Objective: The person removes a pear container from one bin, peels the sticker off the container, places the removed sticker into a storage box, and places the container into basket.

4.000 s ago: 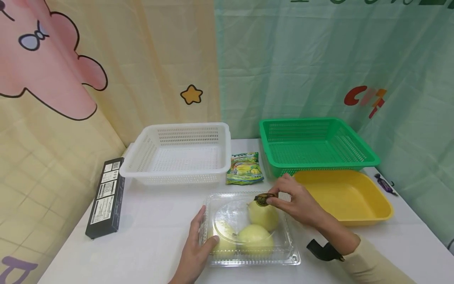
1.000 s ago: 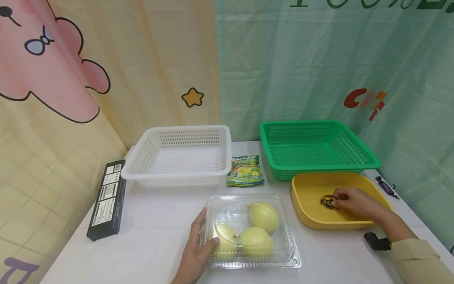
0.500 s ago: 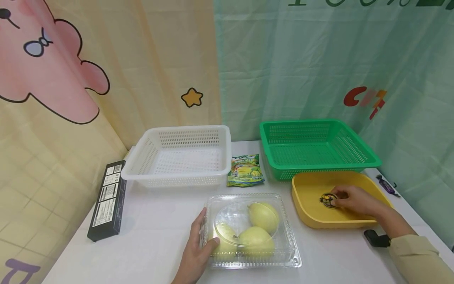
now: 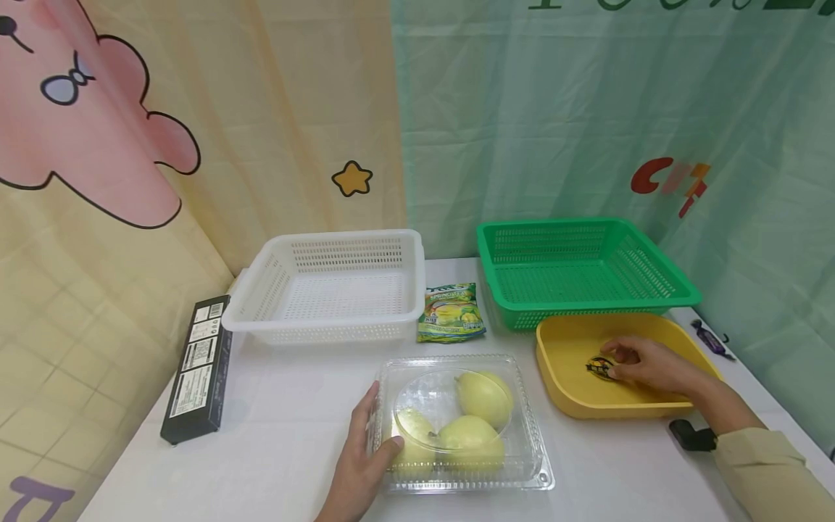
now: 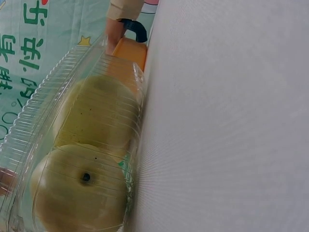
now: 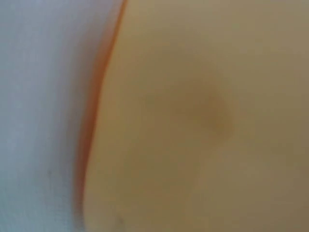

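A clear plastic clamshell box (image 4: pixel 450 478) holding three pale green pears (image 4: pixel 471 438) rests on the white table. My left hand (image 4: pixel 359 453) grips its left side, thumb on the lid's edge and fingers along the side wall. In the left wrist view, two pears (image 5: pixel 79 188) show through the ribbed plastic. My right hand (image 4: pixel 646 366) is inside the yellow tray (image 4: pixel 567 406), its thumb at the edge of a black-and-gold sticker (image 4: pixel 598 367) and its index finger raised apart from it. The right wrist view shows only the blurred yellow tray wall (image 6: pixel 193 183).
A white basket (image 4: pixel 333 330) and a green basket (image 4: pixel 587 301) stand at the back, with a green snack packet (image 4: pixel 451 313) between them. A long black box (image 4: pixel 196 370) lies at left. A purple-wrapped candy (image 4: pixel 711 339) is at far right.
My right hand has carried the sticker from above the clamshell box into the yellow tray, and its index finger has just lifted away from the thumb. My left hand stays on the box.
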Demonstrator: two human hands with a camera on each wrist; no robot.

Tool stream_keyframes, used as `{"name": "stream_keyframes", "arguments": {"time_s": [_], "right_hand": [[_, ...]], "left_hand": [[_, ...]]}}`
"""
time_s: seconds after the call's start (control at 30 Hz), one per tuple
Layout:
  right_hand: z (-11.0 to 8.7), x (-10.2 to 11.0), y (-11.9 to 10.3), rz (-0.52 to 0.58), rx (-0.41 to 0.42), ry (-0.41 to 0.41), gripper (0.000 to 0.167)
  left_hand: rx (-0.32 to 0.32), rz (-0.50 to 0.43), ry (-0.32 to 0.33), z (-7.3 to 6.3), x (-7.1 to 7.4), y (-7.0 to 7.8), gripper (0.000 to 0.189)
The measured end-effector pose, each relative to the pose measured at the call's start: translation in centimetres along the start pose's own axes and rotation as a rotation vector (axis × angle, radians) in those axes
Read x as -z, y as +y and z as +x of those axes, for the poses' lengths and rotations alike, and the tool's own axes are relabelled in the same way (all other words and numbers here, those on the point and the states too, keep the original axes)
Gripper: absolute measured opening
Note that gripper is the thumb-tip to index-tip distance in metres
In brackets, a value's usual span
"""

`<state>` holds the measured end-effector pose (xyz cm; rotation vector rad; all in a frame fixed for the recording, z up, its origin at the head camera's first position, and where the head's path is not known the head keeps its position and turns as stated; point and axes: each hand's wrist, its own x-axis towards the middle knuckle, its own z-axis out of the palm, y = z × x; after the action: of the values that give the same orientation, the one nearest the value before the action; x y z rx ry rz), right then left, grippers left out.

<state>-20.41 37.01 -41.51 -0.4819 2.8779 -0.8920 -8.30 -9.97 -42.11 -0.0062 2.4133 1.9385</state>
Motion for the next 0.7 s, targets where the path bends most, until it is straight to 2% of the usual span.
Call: {"name": "stream_keyframes", "arguments": {"time_s": [0.7], "right_hand": [[-0.09, 0.13, -0.45, -0.001, -0.025, -0.007, 0.039]], "left_hand": [[-0.005, 0.003, 0.005, 0.01, -0.05, -0.08, 0.075]]}}
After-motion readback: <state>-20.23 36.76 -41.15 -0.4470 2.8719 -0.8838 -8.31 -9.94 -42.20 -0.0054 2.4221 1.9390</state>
